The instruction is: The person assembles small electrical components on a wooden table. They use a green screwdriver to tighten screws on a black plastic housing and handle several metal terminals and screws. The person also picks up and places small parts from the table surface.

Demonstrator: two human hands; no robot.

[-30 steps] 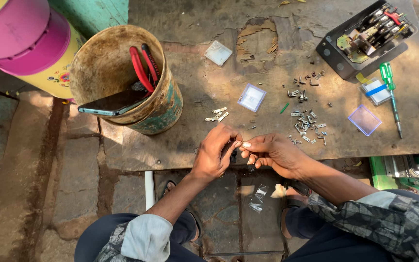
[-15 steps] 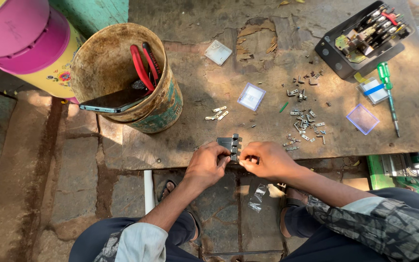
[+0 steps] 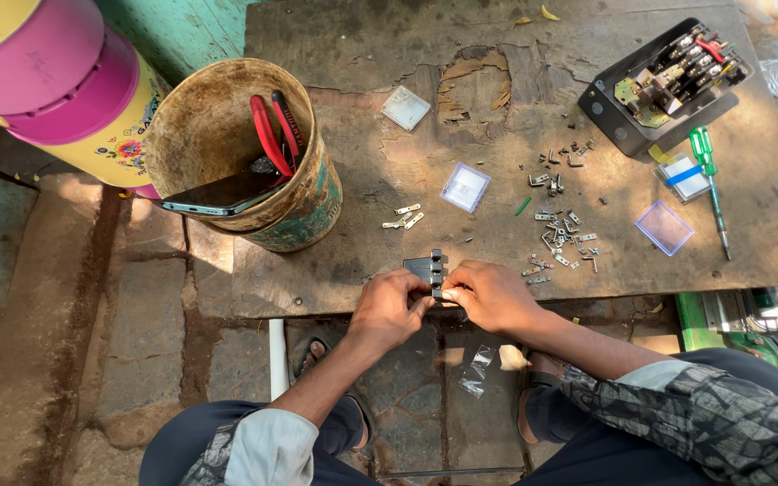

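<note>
I've got both hands at the near edge of the desk (image 3: 362,54), meeting on a small dark block (image 3: 427,269) with metal tabs along its side. My left hand (image 3: 391,310) has its fingers (image 3: 414,286) curled and pinching the block's lower left side. My right hand (image 3: 490,294) closes in from the other side, fingers pressed together on the block's right edge by the tabs. The block sits just over the desk's front edge, between the two hands; I can't tell whether it rests on the wood or is lifted off it.

Taking the block as my marker: up and to the left of it stands a worn bucket (image 3: 303,216), with red-handled pliers (image 3: 269,135) inside and a phone (image 3: 218,196) lying across its rim. Just above the block lie a few small metal strips (image 3: 405,216), and beyond those a clear plastic square (image 3: 465,187). To the right of the block there's a scatter of small metal parts (image 3: 562,236). Further right lies another clear square (image 3: 665,227), and beside it a green screwdriver (image 3: 707,175). Far up and right of the block sits an open metal box (image 3: 619,121) of switch parts. Below the block, on the floor between my legs, lies a small clear bag (image 3: 477,371).
</note>
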